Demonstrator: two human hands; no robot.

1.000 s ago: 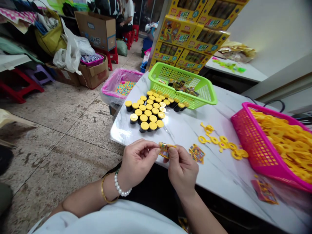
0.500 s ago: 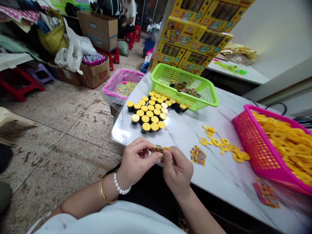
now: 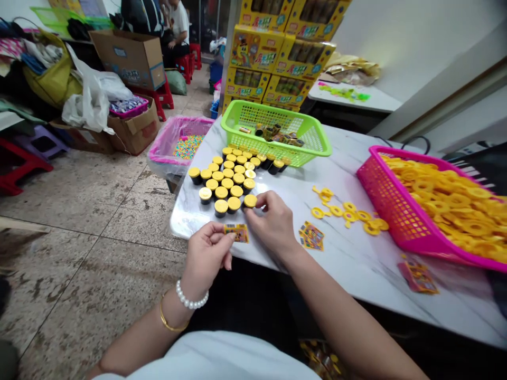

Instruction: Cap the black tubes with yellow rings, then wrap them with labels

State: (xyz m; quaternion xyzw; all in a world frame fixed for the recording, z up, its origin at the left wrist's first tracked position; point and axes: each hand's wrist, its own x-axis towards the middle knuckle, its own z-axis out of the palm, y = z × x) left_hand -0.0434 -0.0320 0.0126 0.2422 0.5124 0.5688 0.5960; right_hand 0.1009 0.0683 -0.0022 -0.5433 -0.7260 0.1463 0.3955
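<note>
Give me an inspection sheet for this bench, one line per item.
Surface: white marble-look table, no spills seen.
Job's things: printed label; yellow-capped black pots in a cluster.
Clutter: label stack, loose yellow rings, red wrappers, green basket, pink basket.
Hands: left hand pinches the label; right hand at the nearest pot, grip unclear.
Cables: black cable past the far edge.
Surroundings: yellow cartons, cardboard boxes, a seated person.
</note>
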